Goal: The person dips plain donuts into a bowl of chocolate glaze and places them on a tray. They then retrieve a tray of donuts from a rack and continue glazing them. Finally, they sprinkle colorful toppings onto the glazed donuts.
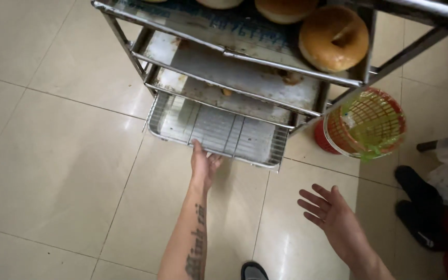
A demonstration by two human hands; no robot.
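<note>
Open tiled floor (53,155) left of rack (245,78); basket (366,124) crowding right.

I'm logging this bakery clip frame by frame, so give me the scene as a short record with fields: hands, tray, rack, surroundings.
left hand: left hand reaches down, fingers on the front edge of the wire tray
right hand: right hand open, palm up, holding nothing, above the floor
wire tray: lowest level of the metal rack, pulled partly out, holds no bread
rack: upper sheet trays stained; top one carries round browned buns
surroundings: pale tiled floor; red and green plastic baskets stacked right of the rack; dark shoes at right
</note>
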